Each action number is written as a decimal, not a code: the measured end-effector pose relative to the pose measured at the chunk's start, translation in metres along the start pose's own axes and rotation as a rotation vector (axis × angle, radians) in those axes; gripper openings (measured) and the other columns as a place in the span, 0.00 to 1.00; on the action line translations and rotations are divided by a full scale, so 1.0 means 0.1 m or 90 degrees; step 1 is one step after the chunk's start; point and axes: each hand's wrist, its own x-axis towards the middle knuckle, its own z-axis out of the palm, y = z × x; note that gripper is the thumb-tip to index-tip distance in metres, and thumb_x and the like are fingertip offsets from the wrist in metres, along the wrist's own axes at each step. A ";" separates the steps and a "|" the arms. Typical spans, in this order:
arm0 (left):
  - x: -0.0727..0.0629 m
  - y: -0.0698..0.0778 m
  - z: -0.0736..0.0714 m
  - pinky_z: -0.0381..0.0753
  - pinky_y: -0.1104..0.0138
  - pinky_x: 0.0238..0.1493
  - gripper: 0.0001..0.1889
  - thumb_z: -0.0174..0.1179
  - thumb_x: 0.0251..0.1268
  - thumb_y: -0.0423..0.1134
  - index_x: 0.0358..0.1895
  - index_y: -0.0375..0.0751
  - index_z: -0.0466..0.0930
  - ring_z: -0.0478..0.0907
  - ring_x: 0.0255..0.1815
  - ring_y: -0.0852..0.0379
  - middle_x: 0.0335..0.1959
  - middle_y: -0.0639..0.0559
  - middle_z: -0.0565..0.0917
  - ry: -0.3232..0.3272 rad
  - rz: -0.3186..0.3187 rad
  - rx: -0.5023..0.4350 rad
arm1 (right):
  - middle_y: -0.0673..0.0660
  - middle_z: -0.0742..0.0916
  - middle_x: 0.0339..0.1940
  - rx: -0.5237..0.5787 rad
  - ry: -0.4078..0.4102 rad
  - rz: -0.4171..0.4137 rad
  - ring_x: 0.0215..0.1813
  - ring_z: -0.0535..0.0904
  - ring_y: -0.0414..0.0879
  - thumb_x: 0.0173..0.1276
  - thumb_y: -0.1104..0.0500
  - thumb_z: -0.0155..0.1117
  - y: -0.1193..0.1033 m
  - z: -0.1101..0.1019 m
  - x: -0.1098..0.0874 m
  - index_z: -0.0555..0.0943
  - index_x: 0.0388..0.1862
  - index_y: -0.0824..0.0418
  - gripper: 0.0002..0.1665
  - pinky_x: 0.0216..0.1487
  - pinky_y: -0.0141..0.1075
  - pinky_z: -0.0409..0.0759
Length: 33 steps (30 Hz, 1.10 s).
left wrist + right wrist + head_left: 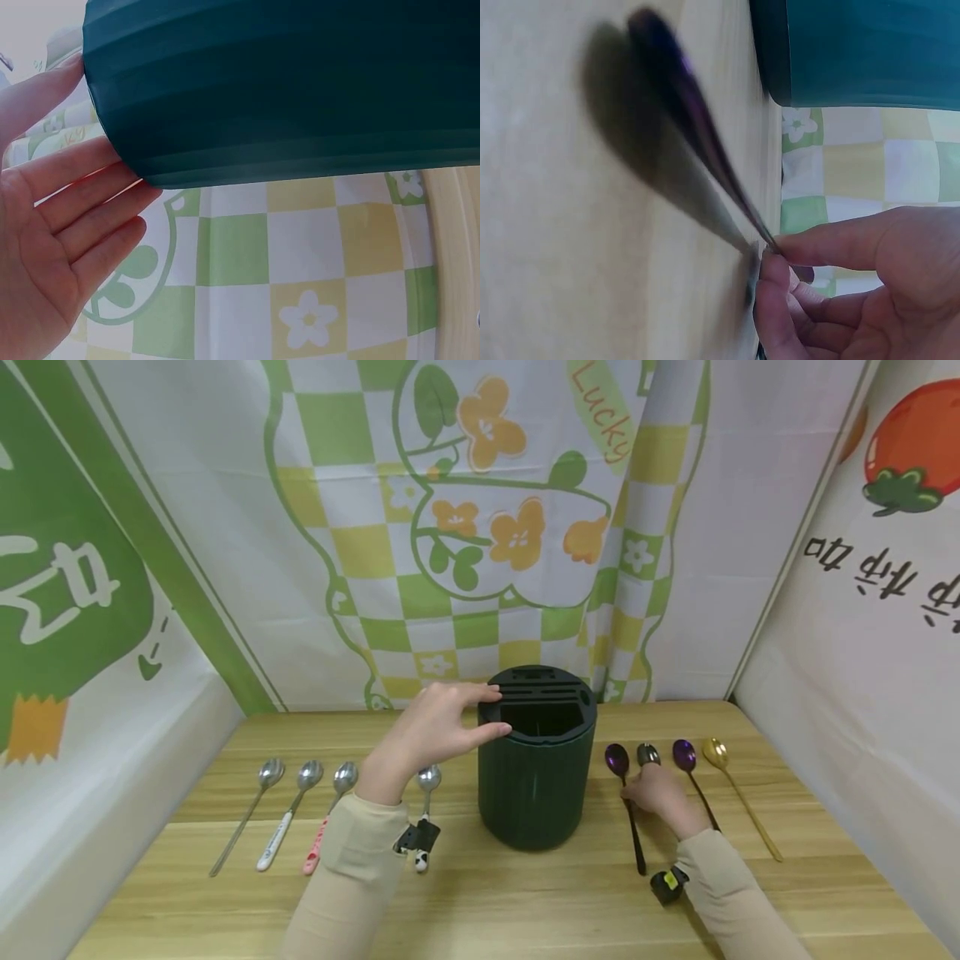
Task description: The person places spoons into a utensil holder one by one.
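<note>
A dark green utensil holder [532, 793] with a black slotted top [540, 693] stands upright mid-table. My left hand [442, 727] rests at its left rim, thumb and fingers extended; the left wrist view shows the straight fingers [97, 195] against its ribbed side. To the right, my right hand [660, 793] pinches the handle of a purple-bowled spoon [617, 760] between thumb and fingertips. Its dark handle [694, 120] rises off the wood above its shadow in the right wrist view. Beside it is a dark silvery spoon [648, 753], its handle hidden by that hand.
Right of my hand lie another purple spoon [684, 755] and a gold spoon [742, 789]. Left of the holder are a plain steel spoon [251, 810] and spoons with white [277, 839], pink [315, 847] and cow-patterned [422, 858] handles. A printed curtain [495, 635] hangs behind the table.
</note>
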 end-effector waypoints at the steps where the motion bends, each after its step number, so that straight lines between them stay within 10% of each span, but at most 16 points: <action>1: 0.00 0.00 0.00 0.75 0.58 0.60 0.29 0.60 0.60 0.60 0.58 0.44 0.78 0.77 0.59 0.55 0.58 0.54 0.80 0.000 -0.001 0.000 | 0.47 0.72 0.10 0.004 -0.002 0.000 0.17 0.65 0.39 0.61 0.60 0.63 0.00 0.00 0.00 0.62 0.07 0.53 0.26 0.21 0.29 0.64; 20: 0.00 0.01 0.00 0.75 0.58 0.60 0.28 0.60 0.60 0.59 0.58 0.44 0.78 0.78 0.58 0.55 0.57 0.53 0.81 0.002 -0.004 0.000 | 0.44 0.64 0.06 -0.002 0.055 -0.072 0.13 0.56 0.37 0.62 0.59 0.61 -0.09 -0.12 -0.10 0.59 0.05 0.52 0.30 0.18 0.28 0.54; 33: -0.01 0.00 0.01 0.75 0.58 0.60 0.29 0.59 0.61 0.59 0.58 0.44 0.78 0.77 0.59 0.55 0.57 0.53 0.81 0.003 -0.004 -0.004 | 0.56 0.87 0.23 -0.003 0.082 -0.083 0.24 0.83 0.44 0.63 0.60 0.64 -0.21 -0.24 -0.18 0.85 0.27 0.67 0.11 0.34 0.42 0.80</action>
